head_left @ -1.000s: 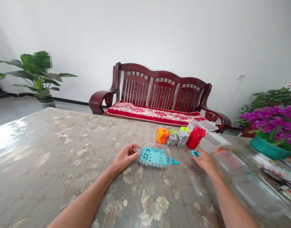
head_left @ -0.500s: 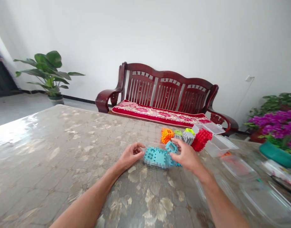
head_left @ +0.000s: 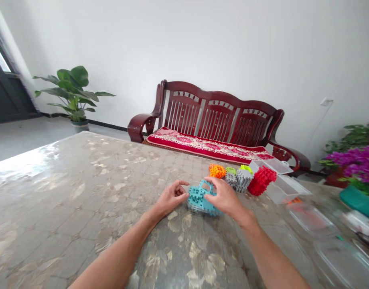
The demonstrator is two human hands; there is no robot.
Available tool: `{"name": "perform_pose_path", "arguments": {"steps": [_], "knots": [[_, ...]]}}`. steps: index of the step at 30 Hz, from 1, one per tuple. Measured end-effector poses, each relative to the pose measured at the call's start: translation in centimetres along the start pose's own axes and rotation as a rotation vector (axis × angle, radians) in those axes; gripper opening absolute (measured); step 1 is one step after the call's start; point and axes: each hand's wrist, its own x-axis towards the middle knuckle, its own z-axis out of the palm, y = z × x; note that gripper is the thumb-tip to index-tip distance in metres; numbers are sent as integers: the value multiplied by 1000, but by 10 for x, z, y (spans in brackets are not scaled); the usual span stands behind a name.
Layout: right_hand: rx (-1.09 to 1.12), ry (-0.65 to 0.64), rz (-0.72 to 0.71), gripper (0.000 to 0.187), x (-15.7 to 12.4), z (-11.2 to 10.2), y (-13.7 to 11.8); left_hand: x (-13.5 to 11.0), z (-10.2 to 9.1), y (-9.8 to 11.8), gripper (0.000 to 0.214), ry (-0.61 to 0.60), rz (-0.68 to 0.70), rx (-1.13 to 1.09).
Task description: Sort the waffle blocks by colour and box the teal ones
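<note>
A clear plastic box (head_left: pixel 199 210) filled with teal interlocking blocks (head_left: pixel 197 196) sits on the table between my hands. My left hand (head_left: pixel 172 196) is at the box's left end, fingers curled and thumb against its side. Over the box's right part, my right hand (head_left: pixel 225 197) pinches a teal square-frame block (head_left: pixel 206 185) between thumb and fingers, tilted above the other blocks. The right hand hides the right end of the box.
Behind the box stand stacks of orange blocks (head_left: pixel 217 171), grey blocks (head_left: pixel 244 180) and red blocks (head_left: pixel 262 180). Open clear containers (head_left: pixel 282 188) and lids (head_left: pixel 312 220) lie to the right, near a teal flower pot (head_left: pixel 357 202). A wooden bench (head_left: pixel 214 114) stands beyond the table.
My right hand has moved left with the teal square-frame block, now over the middle of the box. My left hand stays at the box's left end. The view has shifted slightly.
</note>
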Motion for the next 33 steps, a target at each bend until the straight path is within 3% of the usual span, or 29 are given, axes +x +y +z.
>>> {"name": "perform_pose_path", "arguments": {"steps": [5,13,16,22,28,33], "knots": [[-12,-2,-3,55,-8,-4,4,-1,-1,3,36,-21,11,67],[-126,-36,2,58,-18,-27,36,0,-4,-2,32,-53,39,161],[-77,0,-48,53,-22,-22,43,0,-3,-3,33,-57,30,154],[-17,55,-91,24,-27,-10,49,0,-2,-3,36,-58,12,127],[-101,113,-92,27,-28,-11,42,0,-2,-2,36,-55,-3,94],[-79,10,-202,26,-25,-8,42,0,-2,-1,37,-44,-16,85]]}}
